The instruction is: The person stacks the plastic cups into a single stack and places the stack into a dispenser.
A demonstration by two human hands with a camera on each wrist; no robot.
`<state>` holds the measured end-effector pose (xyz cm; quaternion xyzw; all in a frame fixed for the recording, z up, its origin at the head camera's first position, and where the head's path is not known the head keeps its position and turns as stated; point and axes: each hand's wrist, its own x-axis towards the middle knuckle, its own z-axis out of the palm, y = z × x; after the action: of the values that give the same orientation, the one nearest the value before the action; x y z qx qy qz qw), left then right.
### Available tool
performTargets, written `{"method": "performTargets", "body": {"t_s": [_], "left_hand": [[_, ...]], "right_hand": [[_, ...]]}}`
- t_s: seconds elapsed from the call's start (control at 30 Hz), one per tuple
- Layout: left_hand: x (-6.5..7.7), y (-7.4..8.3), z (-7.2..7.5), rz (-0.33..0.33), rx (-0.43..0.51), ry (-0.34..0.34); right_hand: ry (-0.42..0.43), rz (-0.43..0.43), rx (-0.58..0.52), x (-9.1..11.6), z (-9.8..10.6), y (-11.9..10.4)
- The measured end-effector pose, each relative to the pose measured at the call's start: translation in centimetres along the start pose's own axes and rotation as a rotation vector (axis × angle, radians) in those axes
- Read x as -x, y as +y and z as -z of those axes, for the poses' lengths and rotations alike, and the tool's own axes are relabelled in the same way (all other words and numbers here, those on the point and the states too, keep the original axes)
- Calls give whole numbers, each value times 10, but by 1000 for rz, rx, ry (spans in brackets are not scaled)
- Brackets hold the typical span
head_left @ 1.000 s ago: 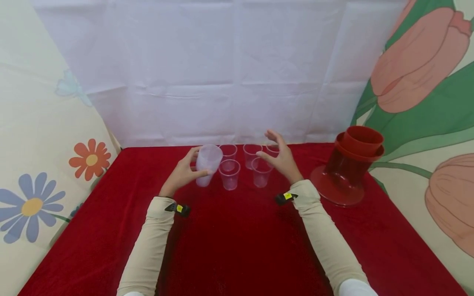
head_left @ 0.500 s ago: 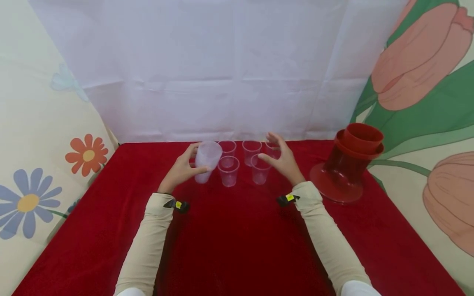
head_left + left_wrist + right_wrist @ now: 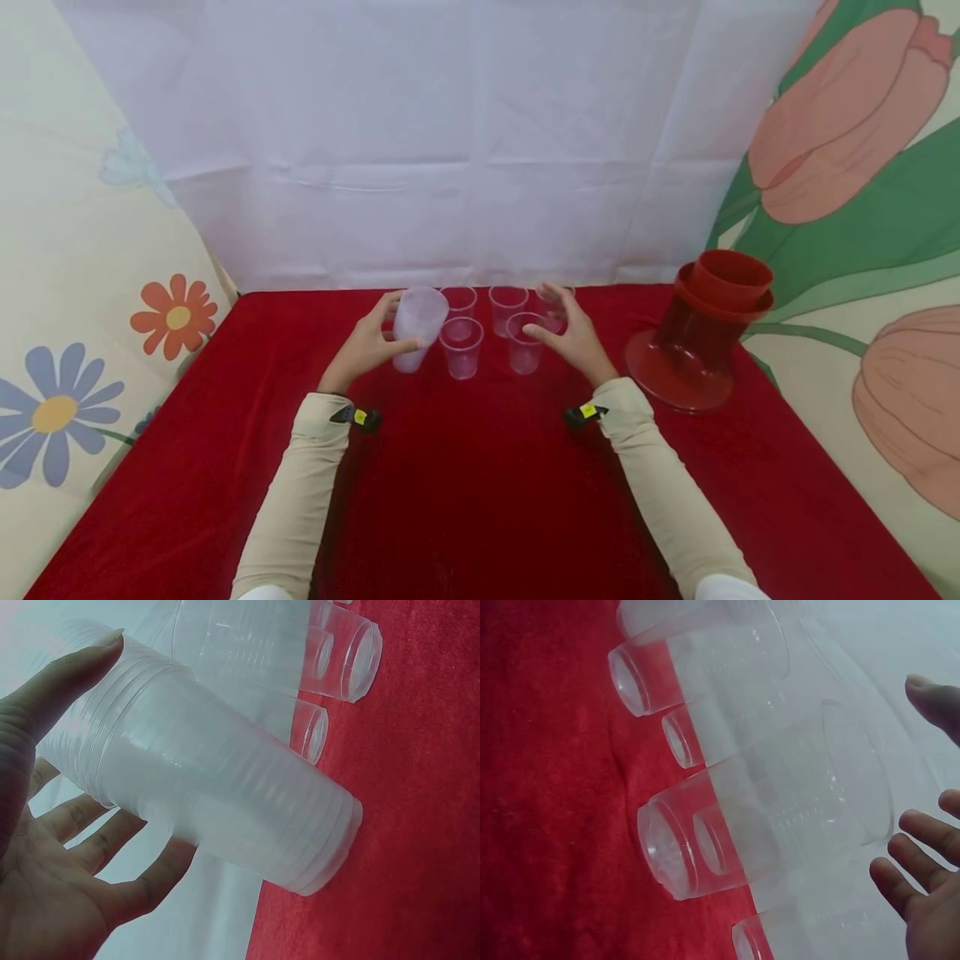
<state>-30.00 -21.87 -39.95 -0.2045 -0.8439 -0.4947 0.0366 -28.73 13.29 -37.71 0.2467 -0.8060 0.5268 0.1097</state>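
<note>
My left hand [image 3: 365,346] grips a stack of nested clear plastic cups [image 3: 422,321], thumb on one side and fingers on the other. In the left wrist view the stack [image 3: 225,780] leans, with several rims layered near the thumb and the bases toward the red cloth. Beside it, single clear cups stand upright in two rows: a front left cup [image 3: 462,354], a front right cup [image 3: 525,350], and a back middle cup [image 3: 507,312] among those behind. My right hand [image 3: 581,342] hovers by the front right cup, fingers spread and loosely bent; the right wrist view shows nothing between them.
A red cylinder on a wide round base [image 3: 678,367], with a red cup-like piece [image 3: 733,279] in its top, stands at the right. The red cloth [image 3: 487,492] covers the table up to a white backdrop [image 3: 390,142]. Floral fabric hangs on both sides.
My right hand has dipped slightly, its fingers bending a little lower over the cups. The left hand keeps its grip on the cup stack almost in place; the head view has shifted slightly.
</note>
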Motion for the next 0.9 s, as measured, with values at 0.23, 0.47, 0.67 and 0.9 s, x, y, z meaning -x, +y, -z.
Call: {"method": "performTargets", "body": {"t_s": [0.23,0.47,0.67,0.9], "left_hand": [[2,7,2,9,2,-2],[2,2,0,-2,-5,-4],[2,0,-1,-15,-2,-2],[2,0,-1,-20,-5,4]], "right_hand": [[5,0,-4,3,0,3],[5,-15,-10,7,-2,7],[-2,-23,-14,8,-3,9],[-14,-32,-9,8,-4,12]]}}
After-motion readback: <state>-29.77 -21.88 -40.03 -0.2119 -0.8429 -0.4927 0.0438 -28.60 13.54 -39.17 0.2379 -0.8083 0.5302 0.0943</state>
